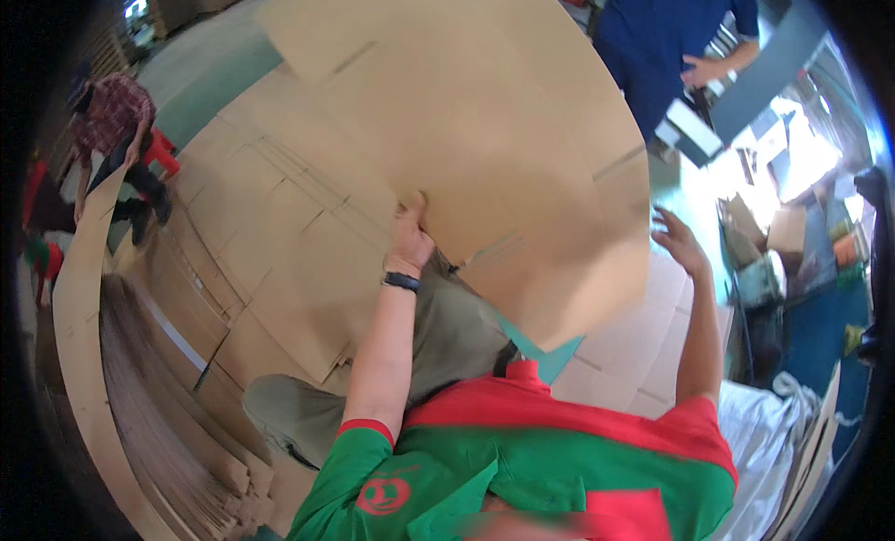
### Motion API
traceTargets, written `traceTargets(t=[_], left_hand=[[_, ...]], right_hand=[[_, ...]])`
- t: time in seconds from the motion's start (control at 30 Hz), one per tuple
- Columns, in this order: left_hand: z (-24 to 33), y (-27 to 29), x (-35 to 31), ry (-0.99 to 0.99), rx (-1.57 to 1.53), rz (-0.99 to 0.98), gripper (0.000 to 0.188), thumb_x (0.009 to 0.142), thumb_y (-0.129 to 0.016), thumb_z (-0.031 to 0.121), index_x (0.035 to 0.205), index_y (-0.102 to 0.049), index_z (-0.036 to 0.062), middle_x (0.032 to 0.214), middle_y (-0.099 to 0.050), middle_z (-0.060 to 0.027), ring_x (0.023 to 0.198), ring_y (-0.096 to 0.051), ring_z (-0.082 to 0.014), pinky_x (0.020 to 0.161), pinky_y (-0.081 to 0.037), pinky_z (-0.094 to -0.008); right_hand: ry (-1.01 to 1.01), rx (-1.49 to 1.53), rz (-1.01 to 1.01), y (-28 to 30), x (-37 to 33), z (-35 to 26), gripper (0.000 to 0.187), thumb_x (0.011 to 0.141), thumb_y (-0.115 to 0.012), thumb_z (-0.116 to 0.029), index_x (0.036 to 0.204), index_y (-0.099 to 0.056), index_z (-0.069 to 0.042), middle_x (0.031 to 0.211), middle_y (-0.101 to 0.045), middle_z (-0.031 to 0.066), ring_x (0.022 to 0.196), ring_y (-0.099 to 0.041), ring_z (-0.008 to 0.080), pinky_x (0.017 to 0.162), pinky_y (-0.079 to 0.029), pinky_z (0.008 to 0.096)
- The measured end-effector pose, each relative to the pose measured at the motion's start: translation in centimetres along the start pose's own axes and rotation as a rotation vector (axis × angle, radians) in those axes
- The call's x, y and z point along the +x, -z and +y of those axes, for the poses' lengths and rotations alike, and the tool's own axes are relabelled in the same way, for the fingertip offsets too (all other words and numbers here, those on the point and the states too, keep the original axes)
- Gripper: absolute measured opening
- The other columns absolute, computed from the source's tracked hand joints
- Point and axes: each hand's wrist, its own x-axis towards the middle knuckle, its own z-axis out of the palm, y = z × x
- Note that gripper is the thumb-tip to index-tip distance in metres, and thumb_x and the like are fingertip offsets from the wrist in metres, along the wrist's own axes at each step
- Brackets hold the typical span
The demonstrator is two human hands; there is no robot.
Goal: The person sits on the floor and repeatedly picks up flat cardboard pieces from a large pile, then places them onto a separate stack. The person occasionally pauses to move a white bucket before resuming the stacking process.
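A large slotted brown cardboard sheet point(494, 122) is tilted up in front of me and slightly blurred. My left hand point(410, 232), with a dark band on its wrist, is closed on the sheet's near left edge, thumb on the face. The fingers behind the edge are hidden. To the right, my right hand point(681, 243) is raised just past the sheet's right edge, fingers apart and holding nothing. Under and left of the sheet lie more flat cut cardboard pieces point(270, 205).
A tall stack of cardboard point(168, 401) stands at the lower left. Beyond it, a person in a checked shirt point(117, 112) sits near a red stool point(162, 154). Another person in dark blue point(653, 47) stands at the far right. White sacking point(760, 438) lies by my right side.
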Motion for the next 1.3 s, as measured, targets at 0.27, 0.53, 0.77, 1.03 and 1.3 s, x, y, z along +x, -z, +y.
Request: traceTargets(t=[0.27,0.53,0.77,1.03,1.3], left_hand=[[4.3,6.0,0.1,0.13,-0.691,0.08,0.046,0.1,-0.054,0.035,0.134,-0.051,0.0043,0.138,-0.054,-0.011,0.129,-0.05,-0.03,0.11,-0.039,-0.049],[7.2,11.0,-1.2,-0.01,-0.53,0.23,0.047,0.099,-0.055,0.036,0.135,-0.051,0.0053,0.138,-0.054,-0.0104,0.127,-0.05,-0.0298,0.11,-0.039,-0.05],[8.4,13.4,0.2,0.002,-0.417,0.339,0.053,0.097,-0.059,0.039,0.136,-0.05,0.0056,0.139,-0.053,-0.0111,0.128,-0.049,-0.0308,0.111,-0.037,-0.0504],[7.6,12.0,4.7,-0.009,-0.473,0.266,0.048,0.097,-0.059,0.039,0.133,-0.053,0.0076,0.138,-0.054,-0.0087,0.129,-0.048,-0.0268,0.112,-0.037,-0.0495],[6.2,10.7,4.9,0.078,-0.403,0.35,0.049,0.097,-0.057,0.04,0.132,-0.053,0.0056,0.139,-0.055,-0.0094,0.127,-0.051,-0.027,0.112,-0.037,-0.0468]], right_hand=[[0.14,-0.086,0.214,-3.1,6.2,1.9,0.08,0.087,-0.071,-0.043,0.151,-0.032,-0.013,0.147,-0.043,0.0175,0.135,-0.042,0.0322,0.11,-0.038,0.0424],[0.435,0.054,0.143,-1.7,12.4,-4.3,0.035,0.094,-0.065,-0.035,0.119,-0.063,-0.01,0.088,-0.063,0.0001,0.083,-0.057,0.0105,0.079,-0.047,0.0292],[0.555,-0.166,0.136,2.5,10.3,-11.2,0.026,0.093,-0.065,-0.028,0.095,-0.066,-0.002,0.077,-0.063,0.0015,0.072,-0.056,0.0116,0.065,-0.046,0.03],[0.574,-0.117,0.146,5.9,6.3,-12.9,0.025,0.094,-0.066,-0.028,0.087,-0.065,-0.003,0.068,-0.055,-0.0044,0.067,-0.047,0.0057,0.059,-0.04,0.0271],[0.529,-0.186,0.232,6.8,4.3,-12.3,0.03,0.095,-0.065,-0.033,0.092,-0.066,-0.003,0.072,-0.059,0.0007,0.071,-0.05,0.0083,0.064,-0.044,0.0291]])
